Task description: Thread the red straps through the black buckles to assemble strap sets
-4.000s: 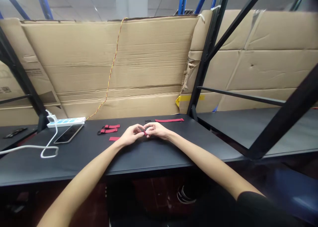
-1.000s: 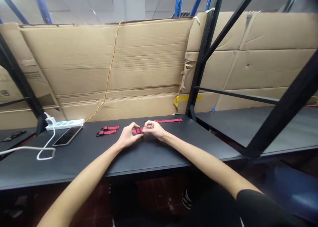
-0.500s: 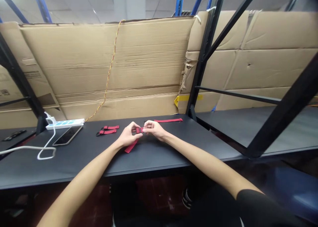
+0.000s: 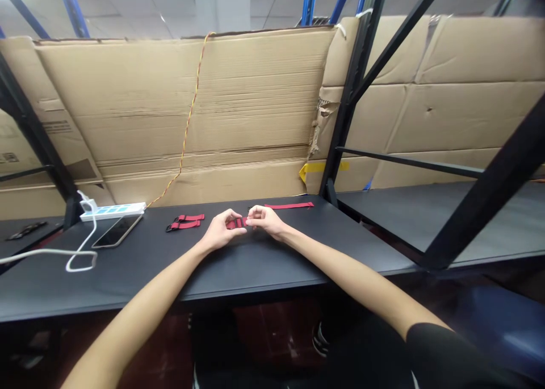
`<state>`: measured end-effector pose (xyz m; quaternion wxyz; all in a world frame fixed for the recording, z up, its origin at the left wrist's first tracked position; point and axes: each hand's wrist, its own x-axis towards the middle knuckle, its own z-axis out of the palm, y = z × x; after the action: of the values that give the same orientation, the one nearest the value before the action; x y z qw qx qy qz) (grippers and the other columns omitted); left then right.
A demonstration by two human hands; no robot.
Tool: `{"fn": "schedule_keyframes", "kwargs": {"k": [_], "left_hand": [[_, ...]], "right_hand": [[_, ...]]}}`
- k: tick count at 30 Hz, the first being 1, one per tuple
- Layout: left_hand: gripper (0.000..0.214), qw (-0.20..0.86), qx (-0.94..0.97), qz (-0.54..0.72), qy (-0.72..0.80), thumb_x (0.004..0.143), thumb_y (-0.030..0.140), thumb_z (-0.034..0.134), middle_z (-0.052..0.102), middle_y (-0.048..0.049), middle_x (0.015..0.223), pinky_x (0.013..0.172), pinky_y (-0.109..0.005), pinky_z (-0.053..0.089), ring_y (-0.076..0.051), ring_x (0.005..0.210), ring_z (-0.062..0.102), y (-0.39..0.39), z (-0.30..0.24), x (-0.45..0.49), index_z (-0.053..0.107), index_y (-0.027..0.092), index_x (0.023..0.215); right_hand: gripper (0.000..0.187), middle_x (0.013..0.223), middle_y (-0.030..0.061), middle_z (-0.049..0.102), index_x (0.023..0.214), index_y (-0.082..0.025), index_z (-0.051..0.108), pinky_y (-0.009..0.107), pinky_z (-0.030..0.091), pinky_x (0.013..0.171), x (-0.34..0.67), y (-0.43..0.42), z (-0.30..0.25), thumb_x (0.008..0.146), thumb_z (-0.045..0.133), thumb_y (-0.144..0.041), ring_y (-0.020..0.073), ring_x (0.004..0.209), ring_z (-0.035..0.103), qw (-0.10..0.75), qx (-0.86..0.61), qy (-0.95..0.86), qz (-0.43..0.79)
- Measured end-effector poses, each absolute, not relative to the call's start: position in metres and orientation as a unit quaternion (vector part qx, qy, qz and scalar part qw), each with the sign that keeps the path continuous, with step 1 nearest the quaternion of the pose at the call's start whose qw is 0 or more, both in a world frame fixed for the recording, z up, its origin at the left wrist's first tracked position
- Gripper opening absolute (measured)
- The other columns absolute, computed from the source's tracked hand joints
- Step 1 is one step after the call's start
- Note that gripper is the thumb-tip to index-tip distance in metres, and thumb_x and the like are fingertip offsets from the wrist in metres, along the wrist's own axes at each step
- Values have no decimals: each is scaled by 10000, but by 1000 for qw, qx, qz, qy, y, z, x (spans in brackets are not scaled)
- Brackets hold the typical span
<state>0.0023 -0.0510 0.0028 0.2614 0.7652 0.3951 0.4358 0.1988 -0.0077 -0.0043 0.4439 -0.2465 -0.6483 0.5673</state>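
Observation:
Between my hands, just above the dark tabletop (image 4: 272,264), is a red webbing strap (image 4: 232,224) with a dark buckle (image 4: 239,222). My left hand (image 4: 222,230) pinches the strap and buckle from the left, thumb in front. The fingertips of my right hand (image 4: 264,218) are closed on the strap's right end, close beside the buckle. Fingers cover part of the strap and buckle. Left of my hands lie two short red straps (image 4: 187,225) with black buckles. Another red strap (image 4: 292,205) lies flat behind my right hand.
A phone (image 4: 118,231) and a white power strip (image 4: 113,210) with a white cable (image 4: 82,254) occupy the table's left side. Cardboard (image 4: 251,111) walls the back. Black metal posts (image 4: 347,105) rise at the right, and a twisted cord (image 4: 186,128) hangs behind.
The loose red tail that hung below my left hand no longer shows there. More of the strap now shows left of the buckle. Both hands stay in nearly the same place.

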Motion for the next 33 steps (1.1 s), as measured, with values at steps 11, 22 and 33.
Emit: {"fn": "schedule_keyframes", "kwargs": {"k": [11,22,33], "left_hand": [[447,223,764,426,430,615,400,800,721,-55,958,854,-336,481,-223,902,652,-48,3,0,672,173,979],[350,132,793,348,483,862,400,533,715,-39,896,777,-294,492,-182,792,639,-55,7,1,687,196,1100],[265,53,851,243,462,869,276,503,629,-54,843,788,-281,467,-170,775,600,-49,-7,-5,739,222,977]], "right_hand": [[365,686,-17,629,786,-175,574,247,442,564,202,-2,-8,565,829,-312,116,596,569,427,-246,-661,565],[90,610,-12,588,714,-167,578,224,375,498,215,20,-3,680,557,-248,97,486,470,466,-427,-666,396],[286,1100,127,656,1034,-171,654,362,409,878,237,12,6,788,511,-201,258,1032,591,230,-547,-805,0]]}}
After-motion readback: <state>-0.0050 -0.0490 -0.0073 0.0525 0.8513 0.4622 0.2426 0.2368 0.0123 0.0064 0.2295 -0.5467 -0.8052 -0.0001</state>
